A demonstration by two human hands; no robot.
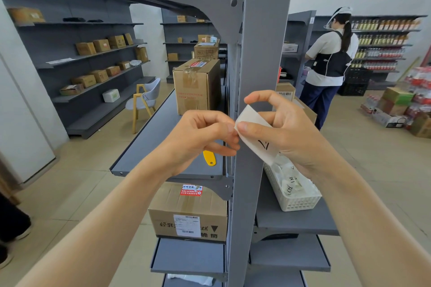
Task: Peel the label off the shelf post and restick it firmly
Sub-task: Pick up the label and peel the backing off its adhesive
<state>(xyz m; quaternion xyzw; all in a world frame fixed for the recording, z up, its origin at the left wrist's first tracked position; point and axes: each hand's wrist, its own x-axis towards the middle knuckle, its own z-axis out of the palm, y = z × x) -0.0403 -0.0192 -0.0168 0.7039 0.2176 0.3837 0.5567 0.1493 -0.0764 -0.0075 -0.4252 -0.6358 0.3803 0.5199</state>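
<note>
While the label (254, 134) curls off the shelf post (261, 65), my right hand (282, 128) pinches its edge, left hand (200, 137) fingers pinched beside; I should pull slowly, keep it flat, then press firmly.

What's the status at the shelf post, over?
Left hand and right hand both pinching the white label. Label curled, in front of the post. Nothing blocking.

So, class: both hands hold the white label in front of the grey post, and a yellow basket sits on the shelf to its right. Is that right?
One thing is wrong: the basket is white, not yellow, as the head view shows. Both hands, left and right, do hold the white label in front of the grey post.
</note>
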